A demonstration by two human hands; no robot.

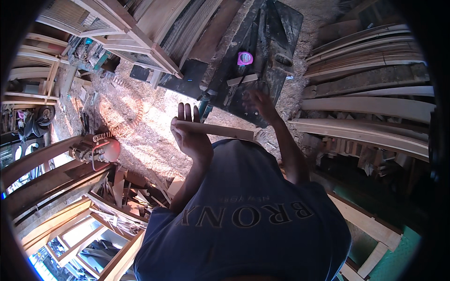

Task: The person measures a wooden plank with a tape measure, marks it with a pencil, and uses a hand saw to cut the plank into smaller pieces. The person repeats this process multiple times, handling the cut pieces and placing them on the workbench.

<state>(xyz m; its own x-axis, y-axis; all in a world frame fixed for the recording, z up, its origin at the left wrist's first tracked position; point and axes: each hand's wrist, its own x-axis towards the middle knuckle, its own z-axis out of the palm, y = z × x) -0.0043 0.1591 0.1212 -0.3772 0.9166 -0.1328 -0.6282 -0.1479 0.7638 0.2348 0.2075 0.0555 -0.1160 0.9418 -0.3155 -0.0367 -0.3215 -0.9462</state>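
Note:
My left hand [193, 143] holds a flat wooden strip [218, 130] between thumb and palm, with several fingers stretched up past its end. The strip reaches right, across in front of my shirt. Above the dark workbench [246, 114], my right hand [260, 106] is somewhat blurred, its fingers apart and nothing visible in them. Just beyond that hand a short pale piece of wood [242, 79] lies on the bench. Farther back sits a pink tape measure [244, 58]. A clamp-like metal part [205, 99] shows at the bench's left edge, between my hands.
Long boards [370, 105] are stacked at the right. A wooden frame with slats [154, 49] stands at the far left of the bench. Shavings cover the floor [126, 107]. On the left are a machine with a coiled hose [105, 151] and a heap of offcuts [136, 192].

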